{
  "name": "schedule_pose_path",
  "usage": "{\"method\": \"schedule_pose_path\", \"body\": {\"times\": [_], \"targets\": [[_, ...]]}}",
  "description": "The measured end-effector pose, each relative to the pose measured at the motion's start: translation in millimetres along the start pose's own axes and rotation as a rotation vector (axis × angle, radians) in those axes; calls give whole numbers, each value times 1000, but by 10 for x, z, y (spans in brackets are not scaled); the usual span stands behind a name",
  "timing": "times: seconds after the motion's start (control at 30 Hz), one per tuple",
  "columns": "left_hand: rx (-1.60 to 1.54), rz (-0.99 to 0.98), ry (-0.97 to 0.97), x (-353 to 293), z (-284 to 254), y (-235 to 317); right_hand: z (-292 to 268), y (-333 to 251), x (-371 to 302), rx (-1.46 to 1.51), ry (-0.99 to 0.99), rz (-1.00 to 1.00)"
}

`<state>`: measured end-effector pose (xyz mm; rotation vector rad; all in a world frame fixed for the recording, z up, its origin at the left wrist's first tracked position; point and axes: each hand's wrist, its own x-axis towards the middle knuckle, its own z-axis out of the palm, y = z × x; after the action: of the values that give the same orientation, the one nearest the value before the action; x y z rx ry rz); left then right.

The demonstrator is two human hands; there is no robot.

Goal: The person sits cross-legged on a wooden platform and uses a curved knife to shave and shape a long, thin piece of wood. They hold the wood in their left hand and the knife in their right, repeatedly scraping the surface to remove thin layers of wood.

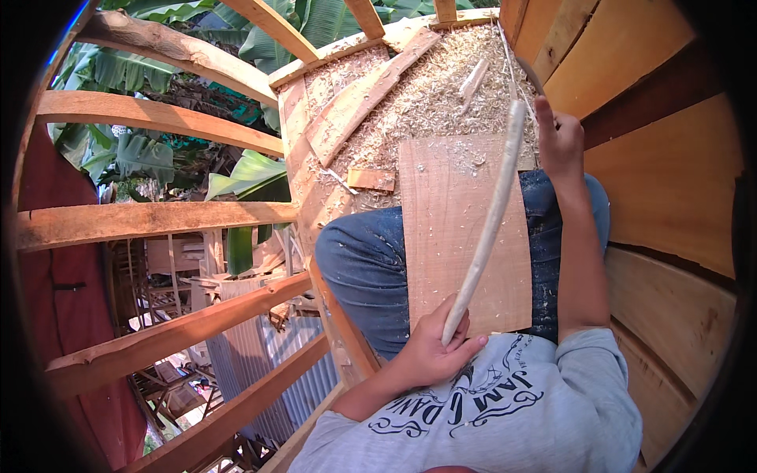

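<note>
A long pale, peeled stick (498, 206) slants up over my lap, slightly bowed. My left hand (441, 343) is closed round its lower end, close to my shirt. Near the stick's far end, my right hand (561, 146) is closed on a knife, its thumb stretched forward. Only a bit of the knife's dark curved blade (531, 79) shows beyond the thumb; the handle is hidden in the fist. A thin pale strip (505, 59) sticks out past the stick's far tip. Under the stick, a flat wooden board (441, 236) lies across my legs.
Wood shavings (426, 94) cover the floor ahead, with a loose plank (374, 94) and small wood offcuts (371, 180) among them. A plank wall (662, 165) stands close on my right. On the left, a slatted wooden railing (158, 217) borders a drop toward plants and metal sheets.
</note>
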<state>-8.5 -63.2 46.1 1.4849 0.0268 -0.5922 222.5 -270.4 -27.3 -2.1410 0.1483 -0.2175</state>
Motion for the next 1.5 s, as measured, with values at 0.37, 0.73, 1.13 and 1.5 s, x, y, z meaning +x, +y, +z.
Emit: {"method": "schedule_pose_path", "body": {"times": [0.37, 0.73, 1.13, 1.5], "targets": [[-44, 33, 166, 196, -241, 31, -152, -438, -1076, -82, -330, -412], [105, 38, 188, 52, -79, -33, 187, -252, -462, -59, 11, -489], [298, 90, 366, 199, -173, 48, -242, -311, -986, -79, -283, -283], [377, -8, 344, 51, -51, 134, 84, -268, -642, -263, -103, -583]]}}
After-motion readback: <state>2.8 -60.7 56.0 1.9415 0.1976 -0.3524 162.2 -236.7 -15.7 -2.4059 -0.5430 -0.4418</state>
